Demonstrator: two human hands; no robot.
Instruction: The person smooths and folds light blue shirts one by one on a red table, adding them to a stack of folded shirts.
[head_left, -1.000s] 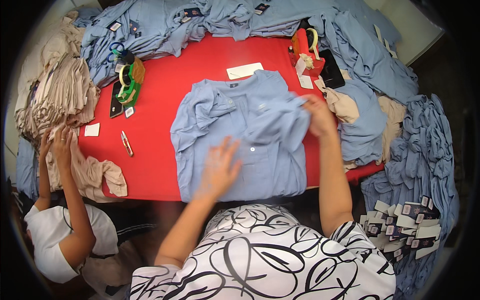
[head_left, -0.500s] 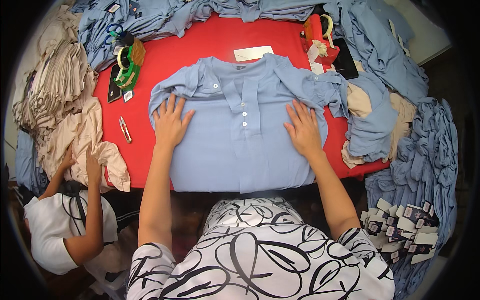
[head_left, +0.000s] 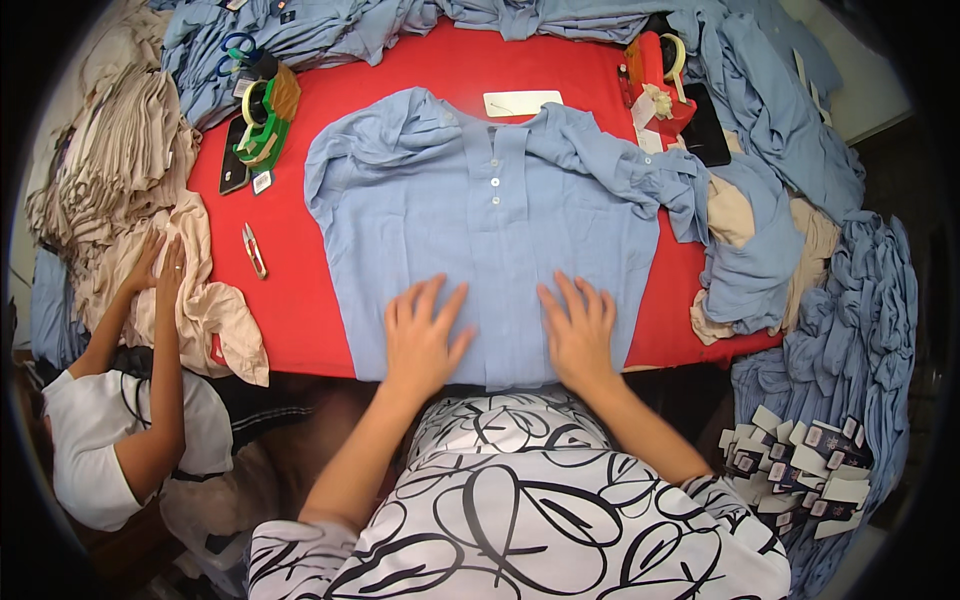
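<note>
A light blue shirt (head_left: 400, 220) with a buttoned placket lies front side up on the red table (head_left: 400, 85). Its collar points to the far side, and its lower part reaches the near table edge. Over the lower left of the shirt is my left hand (head_left: 420, 335), fingers spread and slightly blurred. My right hand (head_left: 580, 330) is over the lower right, also with fingers apart. Neither hand grips the cloth. The shirt's left sleeve side is bunched near the collar; the right sleeve (head_left: 665, 185) stretches out toward the right.
Thread snips (head_left: 254, 251), a green tape dispenser (head_left: 268, 125) and a phone (head_left: 234, 158) lie left. A red tape dispenser (head_left: 660, 90) stands far right; a white card (head_left: 522, 103) lies beyond the collar. Garment piles ring the table. A co-worker (head_left: 140, 430) handles beige cloth at left.
Both my hands have come from the shirt's upper sides toward me and inward. The shirt's collar and left shoulder have shifted and bunched. The co-worker's hands have moved up the beige cloth.
</note>
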